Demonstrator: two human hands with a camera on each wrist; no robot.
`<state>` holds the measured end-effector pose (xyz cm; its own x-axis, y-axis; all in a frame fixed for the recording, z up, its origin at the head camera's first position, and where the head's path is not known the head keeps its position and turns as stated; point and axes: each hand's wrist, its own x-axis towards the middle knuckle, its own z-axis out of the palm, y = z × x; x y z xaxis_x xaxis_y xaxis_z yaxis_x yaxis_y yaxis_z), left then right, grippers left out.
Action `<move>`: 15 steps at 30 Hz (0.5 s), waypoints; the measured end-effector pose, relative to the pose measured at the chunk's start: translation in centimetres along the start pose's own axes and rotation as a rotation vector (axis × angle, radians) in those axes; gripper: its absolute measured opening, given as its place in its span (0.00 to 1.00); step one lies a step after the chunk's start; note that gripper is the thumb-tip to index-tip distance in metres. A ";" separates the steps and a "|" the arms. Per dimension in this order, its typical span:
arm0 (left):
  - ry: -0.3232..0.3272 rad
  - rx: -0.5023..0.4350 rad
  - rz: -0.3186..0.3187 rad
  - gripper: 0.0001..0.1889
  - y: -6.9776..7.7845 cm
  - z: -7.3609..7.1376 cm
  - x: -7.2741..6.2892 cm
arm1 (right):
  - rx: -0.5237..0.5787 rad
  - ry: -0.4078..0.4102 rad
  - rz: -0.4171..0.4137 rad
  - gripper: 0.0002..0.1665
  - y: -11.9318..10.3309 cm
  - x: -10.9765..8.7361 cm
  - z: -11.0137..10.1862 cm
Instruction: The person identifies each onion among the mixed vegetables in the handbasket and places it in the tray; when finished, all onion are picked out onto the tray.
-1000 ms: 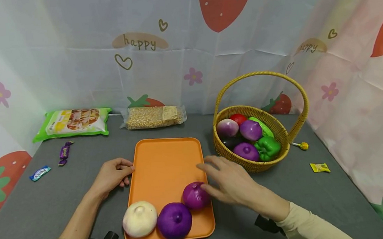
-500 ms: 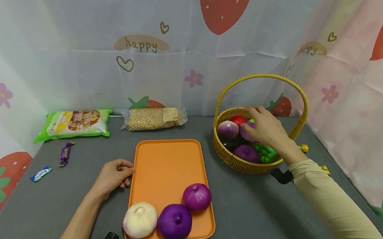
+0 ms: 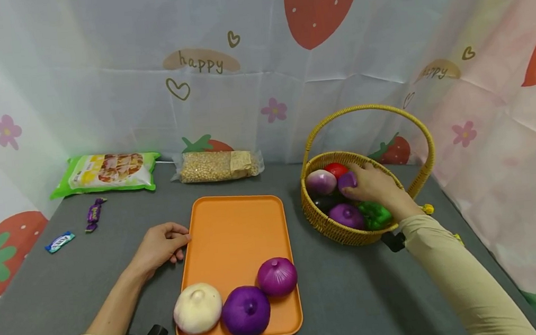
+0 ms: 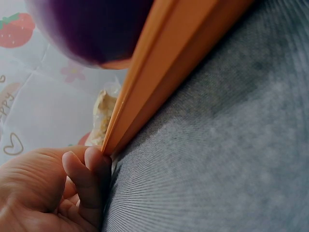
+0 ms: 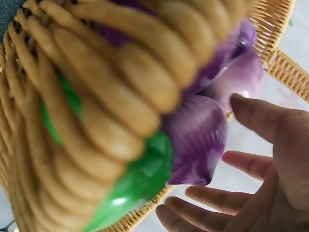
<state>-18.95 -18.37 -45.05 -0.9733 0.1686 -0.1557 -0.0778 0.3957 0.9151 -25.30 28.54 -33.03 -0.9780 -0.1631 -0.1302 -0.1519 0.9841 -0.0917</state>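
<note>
The right hand (image 3: 370,182) reaches into a wicker basket (image 3: 327,229), its thumb and fingers spread about a purple onion (image 3: 347,180) that lies among the other contents; contact cannot be confirmed. Around this onion sit a pale purple onion (image 3: 321,182), a red vegetable (image 3: 336,170), a 2nd purple onion (image 3: 346,216) and a green bell pepper (image 3: 375,215), partly hidden by the hand. The left hand (image 3: 160,246), fingers curled, pinches the left rim of an orange tray (image 3: 235,234). At the tray's near end rest 3 items: a white bulb (image 3: 198,308), a dark purple round vegetable (image 3: 246,312) and a magenta onion (image 3: 277,277). Behind the tray, a bag of yellow kernels (image 3: 212,166) lies beside a green-edged packet (image 3: 106,173).
</note>
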 end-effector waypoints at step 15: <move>-0.002 -0.005 0.007 0.17 0.0 0.0 0.0 | 0.011 0.066 -0.034 0.38 0.0 -0.3 0.4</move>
<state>-18.93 -18.43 -45.07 -0.9734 0.1732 -0.1497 -0.0718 0.3898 0.9181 -24.92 28.56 -33.35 -0.9797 -0.1908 -0.0615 -0.1838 0.9773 -0.1054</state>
